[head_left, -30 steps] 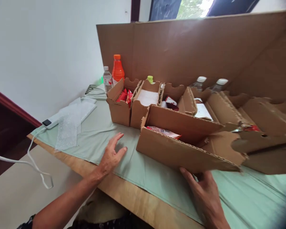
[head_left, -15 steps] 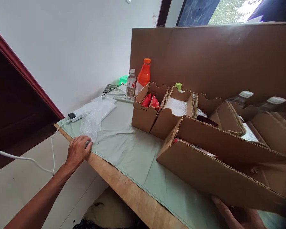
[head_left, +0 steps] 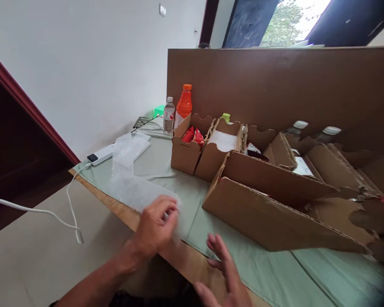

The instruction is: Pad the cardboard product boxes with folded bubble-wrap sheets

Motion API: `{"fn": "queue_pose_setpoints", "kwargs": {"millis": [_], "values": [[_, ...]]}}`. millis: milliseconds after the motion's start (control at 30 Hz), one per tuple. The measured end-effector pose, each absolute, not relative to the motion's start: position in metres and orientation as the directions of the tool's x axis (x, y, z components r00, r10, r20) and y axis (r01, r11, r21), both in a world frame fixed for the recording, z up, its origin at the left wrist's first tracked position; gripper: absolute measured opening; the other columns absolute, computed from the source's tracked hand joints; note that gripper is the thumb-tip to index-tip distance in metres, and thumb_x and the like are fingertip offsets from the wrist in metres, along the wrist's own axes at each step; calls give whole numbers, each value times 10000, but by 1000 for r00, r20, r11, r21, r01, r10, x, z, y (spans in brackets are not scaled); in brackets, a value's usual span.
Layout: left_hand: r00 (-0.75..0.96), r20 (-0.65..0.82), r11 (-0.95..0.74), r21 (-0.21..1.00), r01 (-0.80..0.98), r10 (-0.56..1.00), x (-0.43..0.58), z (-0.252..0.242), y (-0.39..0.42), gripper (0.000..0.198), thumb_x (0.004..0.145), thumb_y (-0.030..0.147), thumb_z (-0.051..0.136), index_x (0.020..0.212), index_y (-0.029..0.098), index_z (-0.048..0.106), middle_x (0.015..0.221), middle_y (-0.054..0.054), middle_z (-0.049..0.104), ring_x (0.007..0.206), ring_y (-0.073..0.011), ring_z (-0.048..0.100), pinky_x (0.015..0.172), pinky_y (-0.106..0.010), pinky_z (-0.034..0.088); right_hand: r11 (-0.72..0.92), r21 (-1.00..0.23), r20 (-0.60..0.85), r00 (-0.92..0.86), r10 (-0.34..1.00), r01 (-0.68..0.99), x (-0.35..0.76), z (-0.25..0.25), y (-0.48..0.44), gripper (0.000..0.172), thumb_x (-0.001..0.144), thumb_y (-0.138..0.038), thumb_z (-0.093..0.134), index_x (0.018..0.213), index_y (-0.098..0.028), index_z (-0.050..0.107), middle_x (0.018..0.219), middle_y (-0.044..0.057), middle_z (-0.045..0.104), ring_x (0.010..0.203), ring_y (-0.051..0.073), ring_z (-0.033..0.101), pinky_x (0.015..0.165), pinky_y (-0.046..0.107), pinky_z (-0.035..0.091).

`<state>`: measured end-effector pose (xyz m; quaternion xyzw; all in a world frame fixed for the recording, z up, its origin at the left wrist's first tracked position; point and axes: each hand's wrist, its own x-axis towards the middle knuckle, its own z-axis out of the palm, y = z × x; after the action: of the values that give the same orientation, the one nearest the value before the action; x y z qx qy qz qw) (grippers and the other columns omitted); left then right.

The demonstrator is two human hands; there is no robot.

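My left hand (head_left: 157, 225), fingers pinched closed, holds the end of a clear bubble wrap sheet (head_left: 136, 192). That sheet trails back to the left over the table edge side of the green cloth, blurred by motion. Further bubble wrap (head_left: 122, 155) lies behind it. To the right, my right hand (head_left: 226, 270) hovers over the table's front edge, fingers spread, with nothing in it. Just beyond that hand stands a long open cardboard box (head_left: 275, 221), apart from the fingers.
A white power bank (head_left: 100, 154) with a white cable (head_left: 67, 192) lies at the left. Smaller cardboard boxes (head_left: 184, 160) hold red packets and bubble wrap. A water bottle (head_left: 169, 117) and an orange bottle (head_left: 184, 102) stand behind, before a tall cardboard panel (head_left: 259, 81).
My left hand has moved right, drawing the bubble wrap sheet along. My right hand has come away from the long box towards the left. The view has shifted slightly.
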<state>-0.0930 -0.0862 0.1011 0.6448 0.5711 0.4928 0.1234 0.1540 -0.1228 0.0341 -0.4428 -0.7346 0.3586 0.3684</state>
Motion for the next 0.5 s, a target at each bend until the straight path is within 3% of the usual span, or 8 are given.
{"fn": "queue_pose_setpoints", "kwargs": {"millis": [67, 200, 267, 367, 500], "values": [[9, 404, -365, 816, 449, 915, -49, 98, -89, 144, 908, 149, 574, 830, 210, 679, 983, -63, 764, 889, -169, 719, 733, -243, 569, 271, -912, 172, -313, 934, 309, 136, 33, -116, 837, 919, -376, 704, 1634, -304, 275, 1540, 135, 544, 1328, 330, 615, 977, 445, 613], [284, 371, -446, 853, 272, 884, -5, 84, -107, 181, 888, 172, 648, 1051, 200, 721, 1180, -104, 757, 1075, -225, 721, 947, -342, 593, 94, -965, 100, 13, 995, 245, 167, 30, -106, 588, 923, -517, 648, 1411, -201, 566, 1279, 143, 727, 1104, 302, 739, 918, 427, 634], [342, 448, -552, 767, 328, 826, -7, 73, -114, 264, 892, 174, 644, 1149, 194, 701, 1289, -142, 717, 1194, -277, 676, 1018, -429, 575, 39, -963, 88, 175, 981, 268, 200, 30, -111, 561, 900, -543, 673, 1336, -193, 622, 1221, 138, 751, 1072, 303, 746, 902, 416, 637], [384, 486, -619, 613, 491, 785, -24, 51, -116, 261, 903, 150, 620, 1145, 208, 699, 1325, -154, 696, 1296, -335, 609, 1062, -541, 542, -66, -958, 36, 348, 937, 278, 251, 33, -126, 616, 882, -559, 700, 1354, -176, 605, 1160, 143, 765, 1014, 296, 757, 858, 394, 636], [388, 428, -575, 542, 613, 816, -53, 31, -111, 232, 925, 156, 601, 1103, 247, 720, 1295, -123, 718, 1287, -331, 620, 1032, -535, 563, -189, -884, 65, 514, 856, 427, 306, 42, -147, 763, 819, -601, 718, 1416, -157, 552, 1205, 176, 735, 1063, 329, 722, 823, 426, 605]]}}
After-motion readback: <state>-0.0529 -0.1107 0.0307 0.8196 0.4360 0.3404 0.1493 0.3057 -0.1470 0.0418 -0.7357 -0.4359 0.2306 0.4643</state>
